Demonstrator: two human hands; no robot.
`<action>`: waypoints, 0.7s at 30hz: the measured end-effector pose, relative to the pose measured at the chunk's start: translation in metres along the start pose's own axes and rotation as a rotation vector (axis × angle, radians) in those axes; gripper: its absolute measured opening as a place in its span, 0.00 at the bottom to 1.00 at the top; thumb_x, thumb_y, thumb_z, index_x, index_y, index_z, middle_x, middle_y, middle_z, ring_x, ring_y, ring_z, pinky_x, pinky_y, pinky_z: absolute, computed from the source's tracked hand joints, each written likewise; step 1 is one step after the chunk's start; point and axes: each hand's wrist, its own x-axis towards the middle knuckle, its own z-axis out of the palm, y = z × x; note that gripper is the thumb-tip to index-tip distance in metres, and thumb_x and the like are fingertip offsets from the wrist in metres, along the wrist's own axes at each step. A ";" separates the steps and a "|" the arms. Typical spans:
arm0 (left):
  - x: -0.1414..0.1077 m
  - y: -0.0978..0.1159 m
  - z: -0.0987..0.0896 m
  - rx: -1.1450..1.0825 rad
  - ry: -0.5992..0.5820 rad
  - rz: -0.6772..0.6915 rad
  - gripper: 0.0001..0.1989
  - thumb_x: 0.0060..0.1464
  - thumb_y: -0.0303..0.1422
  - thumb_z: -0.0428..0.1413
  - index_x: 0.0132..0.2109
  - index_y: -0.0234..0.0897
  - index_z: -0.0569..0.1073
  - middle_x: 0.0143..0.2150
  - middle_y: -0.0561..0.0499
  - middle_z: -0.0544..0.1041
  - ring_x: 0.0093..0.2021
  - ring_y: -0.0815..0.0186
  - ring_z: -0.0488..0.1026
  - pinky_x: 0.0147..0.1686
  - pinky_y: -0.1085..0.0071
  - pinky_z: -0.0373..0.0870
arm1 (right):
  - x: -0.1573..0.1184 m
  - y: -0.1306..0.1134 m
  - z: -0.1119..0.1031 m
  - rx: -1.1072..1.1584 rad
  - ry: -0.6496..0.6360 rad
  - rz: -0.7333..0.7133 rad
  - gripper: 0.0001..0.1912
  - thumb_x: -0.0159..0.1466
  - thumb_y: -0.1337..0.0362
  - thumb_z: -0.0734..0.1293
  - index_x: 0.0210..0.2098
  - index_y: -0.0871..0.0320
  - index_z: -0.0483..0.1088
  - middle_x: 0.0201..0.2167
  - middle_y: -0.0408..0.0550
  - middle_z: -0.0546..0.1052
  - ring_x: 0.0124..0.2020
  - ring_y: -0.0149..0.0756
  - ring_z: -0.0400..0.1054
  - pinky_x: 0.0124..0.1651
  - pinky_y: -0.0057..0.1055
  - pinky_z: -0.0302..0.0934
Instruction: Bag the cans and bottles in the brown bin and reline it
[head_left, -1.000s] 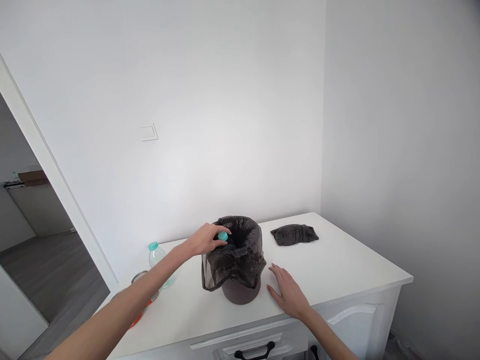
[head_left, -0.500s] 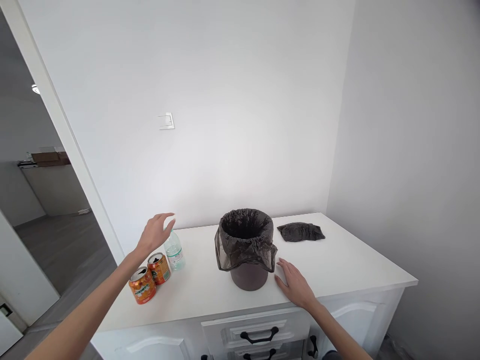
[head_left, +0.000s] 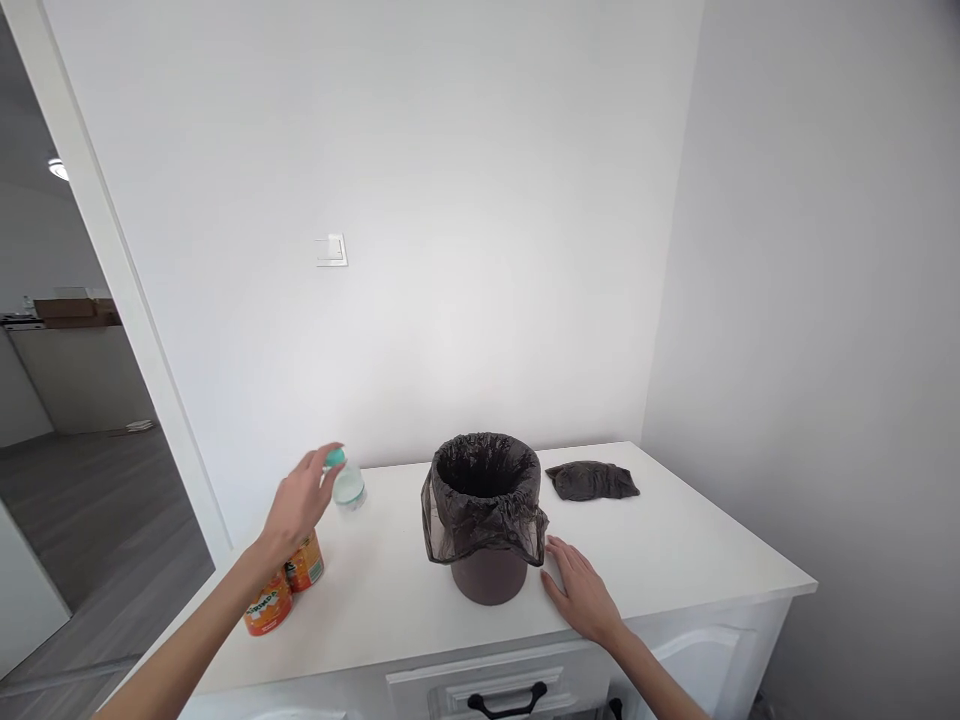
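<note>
Head camera view is showing the left hand [head_left: 294, 505] reaching over the left part of the white tabletop [head_left: 675, 545], its thumb and fingers closing in a narrow pinch around the turquoise cap [head_left: 335, 457] of a clear bottle [head_left: 349, 488]. The bottle's body is slanting down and rightward from the cap, near the wall [head_left: 480, 250]; whether its base is touching the tabletop, one cannot tell. Two orange cans [head_left: 306, 565] are sitting side by side, partly hiding behind the left hand and wrist. Near the middle, a dark bin [head_left: 489, 580] is standing upright, a black liner [head_left: 487, 520] folding over its rim. The right hand [head_left: 583, 597] is resting just beside it, fingers extending loosely, thumb apart, gripping nothing. Farther right, a bundled black bag [head_left: 592, 481] is lying flat.
</note>
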 end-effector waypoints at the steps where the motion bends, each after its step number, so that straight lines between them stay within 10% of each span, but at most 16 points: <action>1: 0.002 0.016 -0.014 -0.086 0.109 0.025 0.26 0.67 0.50 0.45 0.62 0.41 0.68 0.61 0.41 0.76 0.52 0.53 0.79 0.51 0.58 0.76 | 0.000 0.001 0.001 0.000 0.003 0.001 0.25 0.75 0.52 0.55 0.64 0.56 0.66 0.70 0.54 0.67 0.71 0.48 0.59 0.74 0.49 0.54; 6: 0.016 0.116 -0.067 -0.401 0.364 0.018 0.24 0.63 0.52 0.54 0.60 0.47 0.70 0.58 0.46 0.79 0.53 0.54 0.80 0.47 0.61 0.80 | 0.002 0.003 0.002 0.008 0.009 0.008 0.25 0.74 0.53 0.55 0.64 0.55 0.67 0.69 0.53 0.67 0.71 0.49 0.60 0.73 0.49 0.55; 11: 0.023 0.185 -0.025 -0.534 0.054 0.309 0.21 0.66 0.49 0.52 0.59 0.44 0.72 0.59 0.46 0.79 0.52 0.57 0.80 0.54 0.58 0.78 | 0.003 0.001 -0.003 0.020 0.022 0.016 0.24 0.74 0.56 0.56 0.64 0.55 0.68 0.69 0.53 0.68 0.70 0.48 0.61 0.73 0.49 0.56; 16: 0.024 0.204 0.038 -0.466 -0.278 0.491 0.18 0.70 0.42 0.47 0.61 0.48 0.72 0.60 0.48 0.77 0.58 0.56 0.76 0.58 0.57 0.74 | 0.007 0.002 -0.003 0.004 0.031 0.005 0.23 0.73 0.57 0.56 0.64 0.54 0.67 0.69 0.52 0.68 0.70 0.48 0.61 0.73 0.50 0.57; 21: 0.013 0.189 0.038 -0.471 -0.491 0.478 0.17 0.69 0.45 0.50 0.60 0.51 0.74 0.61 0.51 0.78 0.60 0.56 0.75 0.60 0.59 0.71 | 0.005 0.003 0.001 -0.005 0.039 0.008 0.23 0.74 0.57 0.56 0.65 0.54 0.66 0.69 0.52 0.68 0.70 0.48 0.62 0.72 0.50 0.58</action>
